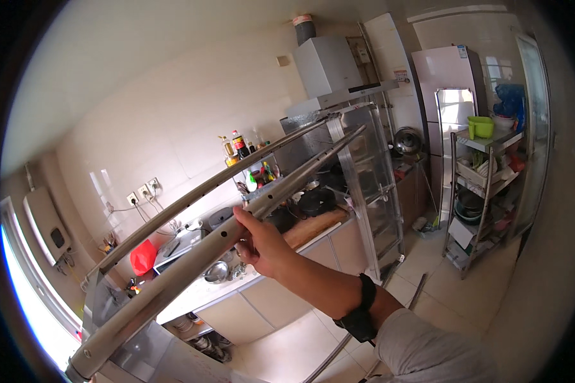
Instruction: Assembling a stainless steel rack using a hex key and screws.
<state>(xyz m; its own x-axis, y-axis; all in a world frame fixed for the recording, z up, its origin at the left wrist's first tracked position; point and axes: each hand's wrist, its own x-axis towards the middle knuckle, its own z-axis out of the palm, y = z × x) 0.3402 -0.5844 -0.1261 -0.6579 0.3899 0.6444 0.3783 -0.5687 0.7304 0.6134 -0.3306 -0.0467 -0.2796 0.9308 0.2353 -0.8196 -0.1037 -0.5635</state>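
My right hand [257, 244] is closed round a long metal tube [172, 279], thumb on top and fingers curled beneath. The tube has small holes along it and slopes from the lower left up to the right. A second, thinner metal tube [201, 189] runs beside it on the far side. At their right end stands an upright metal frame [359, 191] with crossbars. Panels [153, 357] show below the tubes at the lower left. My left hand is not in view.
Beyond the tubes, a counter [182, 305] holds pans, bowls and bottles. Loose metal bars [417, 292] lie on the tiled floor. To the right stand a wheeled shelf rack [485, 191] with a green basket [482, 126] and a fridge [437, 70]. A range hood [329, 67] hangs above.
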